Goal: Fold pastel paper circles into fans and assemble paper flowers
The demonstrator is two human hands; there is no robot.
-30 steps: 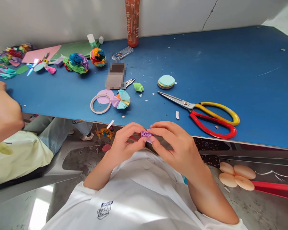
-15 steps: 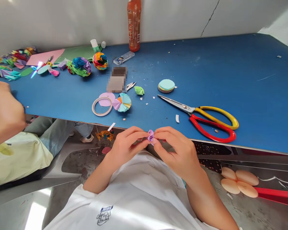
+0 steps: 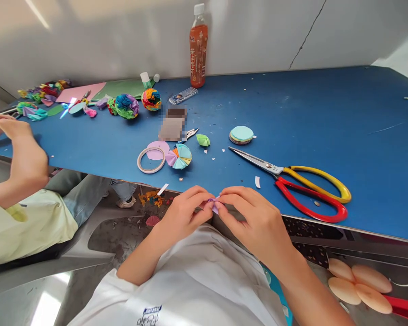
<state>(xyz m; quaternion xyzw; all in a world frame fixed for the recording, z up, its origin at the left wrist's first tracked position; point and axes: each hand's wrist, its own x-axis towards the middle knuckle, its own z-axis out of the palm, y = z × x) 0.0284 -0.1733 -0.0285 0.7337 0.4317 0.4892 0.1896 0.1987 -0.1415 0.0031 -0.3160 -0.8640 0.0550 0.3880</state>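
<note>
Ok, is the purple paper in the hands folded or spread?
Folded: the purple paper shows small and bunched, pinched between the left hand and right hand. Much of it is hidden.

Single view, taken from a camera worn on the person's head, looking forward and steeply down over the wearer's white shirt [image 3: 204,276]. Coverage is wide. The wearer's hands [image 3: 255,217] lie at close range, just below frame centre. The tabletop [image 3: 326,108] crosses the middle, its near edge sloping down to the right; the wall [image 3: 258,36] behind occupies the top. A neighbouring person's arm [image 3: 29,154] falls within the left margin.
</note>
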